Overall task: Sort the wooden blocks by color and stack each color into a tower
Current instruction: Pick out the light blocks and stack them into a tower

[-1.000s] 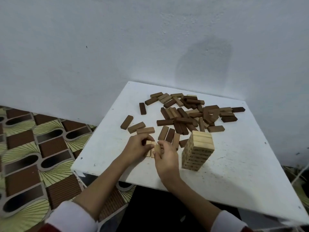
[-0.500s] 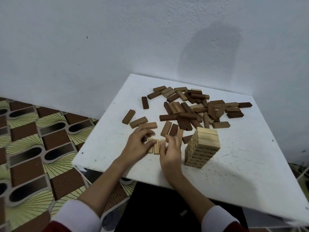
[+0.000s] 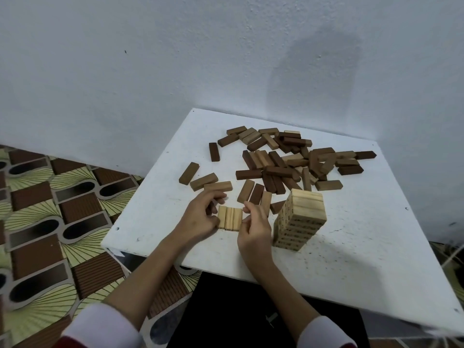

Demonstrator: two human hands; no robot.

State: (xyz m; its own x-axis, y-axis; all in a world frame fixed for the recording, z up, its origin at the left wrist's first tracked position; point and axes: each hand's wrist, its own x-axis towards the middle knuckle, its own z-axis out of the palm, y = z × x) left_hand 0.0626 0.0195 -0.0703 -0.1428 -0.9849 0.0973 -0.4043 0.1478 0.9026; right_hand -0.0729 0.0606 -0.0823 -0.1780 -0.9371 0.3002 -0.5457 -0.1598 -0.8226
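Three light wooden blocks (image 3: 229, 218) lie side by side on the white table (image 3: 351, 247) near its front edge. My left hand (image 3: 200, 217) holds their left side with curled fingers and thumb. My right hand (image 3: 254, 226) pinches their right side. A tall tower of light blocks (image 3: 300, 219) stands just right of my right hand. Behind lies a loose pile of mid-brown and dark brown blocks (image 3: 288, 162), with several stray ones (image 3: 203, 180) to its left.
A white wall rises behind the table. A patterned brown and yellow floor (image 3: 50, 209) lies to the left. The table's right half (image 3: 376, 272) holds no blocks. The front edge runs close below my hands.
My hands have laid the light blocks flat and pushed them together into a neat row of three. The view has shifted a little; the tower and pile stay put.
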